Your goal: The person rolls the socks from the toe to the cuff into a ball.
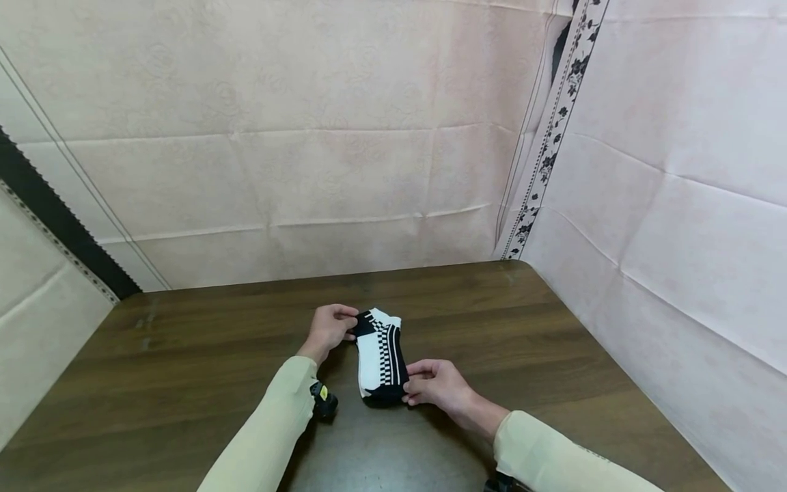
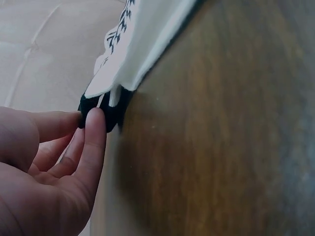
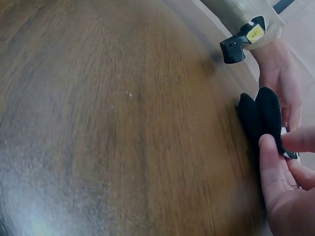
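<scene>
Honestly, with a soft bundle like this, a light two-ended hold is probably best; the socks [image 1: 371, 362] are on the wooden table [image 1: 203, 355], between the two hands, though whether the whole underside touches the wood can't be told; the dark heel patch [image 1: 364, 323] is pinched by the left hand [image 1: 328, 331], thumb against fingertips, and the dark toe [image 1: 384, 395] is gripped at its right edge by the right hand [image 1: 444, 388]; both layers should be caught at each end, as a stretchy knit could easily slide apart if only the top one is pinched; tension is best kept gentle and even, so the outline isn't pulled crooked; any mismatch is probably easiest fixed at the toe, where two dark tips are seen slightly spread in the right wrist view; as for looks, what seems to be a stacked pair is shown, low-cut, white through the middle, with black at heel and toe, a checkered strip [image 1: 385, 355] run down the length beside black and white stripes, and a white cuff [image 1: 386, 317] pointed towards the table's far edge.
</scene>
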### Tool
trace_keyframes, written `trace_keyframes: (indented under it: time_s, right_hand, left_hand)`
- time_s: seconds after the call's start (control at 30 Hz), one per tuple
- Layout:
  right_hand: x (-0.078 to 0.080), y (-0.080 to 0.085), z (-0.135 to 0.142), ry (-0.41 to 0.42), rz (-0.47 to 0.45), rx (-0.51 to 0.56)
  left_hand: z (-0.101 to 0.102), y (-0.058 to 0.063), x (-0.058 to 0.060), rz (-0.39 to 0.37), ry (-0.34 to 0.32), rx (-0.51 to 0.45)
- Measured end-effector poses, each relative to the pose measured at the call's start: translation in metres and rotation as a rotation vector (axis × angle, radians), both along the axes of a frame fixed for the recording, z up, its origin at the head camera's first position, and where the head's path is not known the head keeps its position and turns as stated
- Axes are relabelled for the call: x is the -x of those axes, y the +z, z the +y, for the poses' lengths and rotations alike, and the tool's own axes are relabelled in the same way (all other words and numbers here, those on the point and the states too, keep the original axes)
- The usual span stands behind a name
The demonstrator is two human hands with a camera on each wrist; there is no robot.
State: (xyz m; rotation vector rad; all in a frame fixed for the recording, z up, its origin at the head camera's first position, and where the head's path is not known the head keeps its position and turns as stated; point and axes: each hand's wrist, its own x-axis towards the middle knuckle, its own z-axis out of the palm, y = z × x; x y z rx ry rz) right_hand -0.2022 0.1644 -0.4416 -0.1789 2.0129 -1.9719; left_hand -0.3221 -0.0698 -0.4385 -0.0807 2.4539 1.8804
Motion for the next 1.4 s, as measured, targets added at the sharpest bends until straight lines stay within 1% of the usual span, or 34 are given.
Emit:
trace_keyframes:
  time_s: [0.17,0.3,0.4,0.5,0.57,0.63,0.7,0.8,0.9,0.97,1.03,1.1,1.17,1.23,1.33,1.4]
  right_hand:
    - [0.000,0.000,-0.001,-0.001,0.015,-0.015]
    - [0.001,0.004,0.001,0.005,0.052,-0.057]
    - [0.000,0.009,0.004,0.017,0.086,-0.129]
    - [0.000,0.012,0.008,0.027,0.146,-0.246]
    - [0.000,0.014,0.010,0.020,0.217,-0.342]
    - [0.000,0.015,0.011,0.011,0.311,-0.433]
    - [0.000,0.016,0.011,0.010,0.432,-0.508]
    - [-0.001,0.016,0.010,0.046,0.627,-0.571]
    - [-0.004,0.019,0.008,0.113,0.804,-0.656]
    - [-0.005,0.020,0.006,0.160,0.918,-0.731]
    - [-0.005,0.021,0.004,0.197,1.017,-0.818]
    - [-0.005,0.019,0.001,0.218,1.103,-0.879]
    - [-0.005,0.016,-0.002,0.229,1.167,-0.926]
    - [-0.005,0.014,-0.005,0.240,1.204,-0.950]
    - [-0.004,0.013,-0.008,0.262,1.238,-0.962]
    - [-0.004,0.012,-0.010,0.277,1.245,-0.968]
  left_hand:
    - [-0.006,0.003,-0.004,0.031,0.006,0.061]
    - [-0.010,0.009,-0.009,0.085,-0.022,0.155]
    - [-0.013,0.016,-0.019,0.137,-0.069,0.237]
    - [-0.015,0.024,-0.033,0.186,-0.144,0.297]
    - [-0.015,0.030,-0.043,0.215,-0.211,0.328]
    - [-0.015,0.035,-0.053,0.259,-0.286,0.354]
    - [-0.015,0.040,-0.064,0.304,-0.356,0.391]
    - [-0.013,0.045,-0.079,0.376,-0.457,0.466]
    - [-0.011,0.046,-0.091,0.422,-0.542,0.536]
    - [-0.008,0.044,-0.097,0.435,-0.591,0.565]
    - [-0.006,0.042,-0.102,0.439,-0.623,0.583]
    - [-0.004,0.039,-0.105,0.451,-0.645,0.612]
    - [-0.002,0.035,-0.107,0.453,-0.658,0.636]
    - [-0.001,0.032,-0.109,0.461,-0.670,0.665]
    - [-0.001,0.027,-0.111,0.460,-0.691,0.678]
    - [-0.002,0.025,-0.112,0.478,-0.704,0.688]
